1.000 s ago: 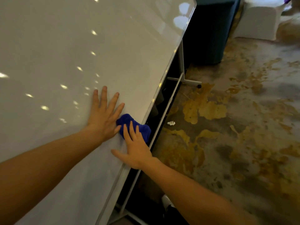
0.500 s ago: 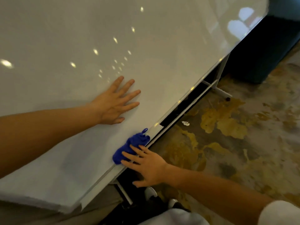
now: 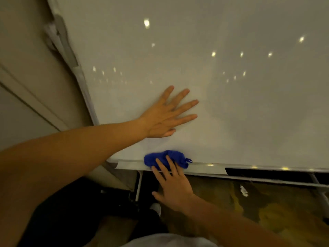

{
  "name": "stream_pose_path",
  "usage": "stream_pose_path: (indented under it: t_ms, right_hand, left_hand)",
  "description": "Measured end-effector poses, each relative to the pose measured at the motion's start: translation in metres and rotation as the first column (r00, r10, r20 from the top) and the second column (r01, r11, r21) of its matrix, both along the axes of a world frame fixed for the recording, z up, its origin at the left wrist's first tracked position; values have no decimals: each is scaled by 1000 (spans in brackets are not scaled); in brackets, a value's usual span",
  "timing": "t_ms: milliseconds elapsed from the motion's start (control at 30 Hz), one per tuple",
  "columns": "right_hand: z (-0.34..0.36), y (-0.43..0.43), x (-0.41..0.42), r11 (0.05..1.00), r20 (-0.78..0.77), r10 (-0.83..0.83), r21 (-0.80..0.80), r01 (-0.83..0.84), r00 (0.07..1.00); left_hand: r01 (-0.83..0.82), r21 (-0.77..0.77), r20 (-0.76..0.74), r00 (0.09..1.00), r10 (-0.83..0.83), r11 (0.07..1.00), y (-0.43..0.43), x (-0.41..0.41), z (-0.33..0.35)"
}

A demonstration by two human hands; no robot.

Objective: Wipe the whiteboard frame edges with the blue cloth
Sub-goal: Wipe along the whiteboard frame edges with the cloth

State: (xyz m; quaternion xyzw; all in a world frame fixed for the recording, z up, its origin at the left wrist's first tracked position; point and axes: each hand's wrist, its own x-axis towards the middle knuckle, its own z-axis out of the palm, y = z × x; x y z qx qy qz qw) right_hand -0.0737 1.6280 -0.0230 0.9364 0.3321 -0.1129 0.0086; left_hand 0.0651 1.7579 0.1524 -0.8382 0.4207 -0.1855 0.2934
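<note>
A big glossy whiteboard [image 3: 231,107] fills the upper view. Its silver bottom frame edge [image 3: 204,167] runs left to right, and its left frame edge [image 3: 83,86] slants up to the top left. The bunched blue cloth [image 3: 165,156] lies on the bottom edge near the lower left corner. My right hand [image 3: 173,186] presses the cloth against that edge with flat, extended fingers. My left hand [image 3: 165,114] rests flat on the board face above the cloth, fingers spread, holding nothing.
Under the board are its white stand legs [image 3: 139,184] and a stained yellow-brown floor [image 3: 267,211] with a small white scrap [image 3: 243,190]. A beige wall [image 3: 26,77] stands just left of the board. My dark trousers and a shoe [image 3: 156,208] show below.
The cloth and my right hand have slid along the bottom edge toward the board's lower left corner. My view has turned left, and the left frame edge and wall have come into sight.
</note>
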Motion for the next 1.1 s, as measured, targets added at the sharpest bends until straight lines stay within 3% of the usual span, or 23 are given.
stream_pose_path:
  t_ms: [200,367,467,700,833,900,1033,1100]
  right_hand:
    - [8,-81,4,993,10,10,-121,-8,1000]
    - [13,-80,10,988,-17,65,-140,-67,998]
    - [14,-53,9,983,-14,101,-149,-102,995]
    - [21,29,19,923,43,305,-260,-284,951]
    - [36,68,33,856,71,446,-324,-402,892]
    - [50,86,44,783,73,555,-381,-491,829]
    - [70,122,71,607,88,744,-503,-615,662]
    - [74,138,83,521,89,811,-558,-645,578]
  left_hand:
    - [-260,-87,-51,965,256,962,34,-43,-31]
    - [-417,-127,-74,909,411,900,55,-64,-37]
    - [-527,-259,-145,849,507,809,75,-78,-45]
    - [-739,-468,-417,669,616,485,140,-118,-98]
    - [-752,-493,-501,656,565,438,166,-129,-117]
    - [-772,-564,-575,621,533,292,171,-137,-123]
    - [-775,-602,-774,506,380,-193,160,-150,-147]
    - [-710,-564,-825,503,257,-422,146,-151,-158]
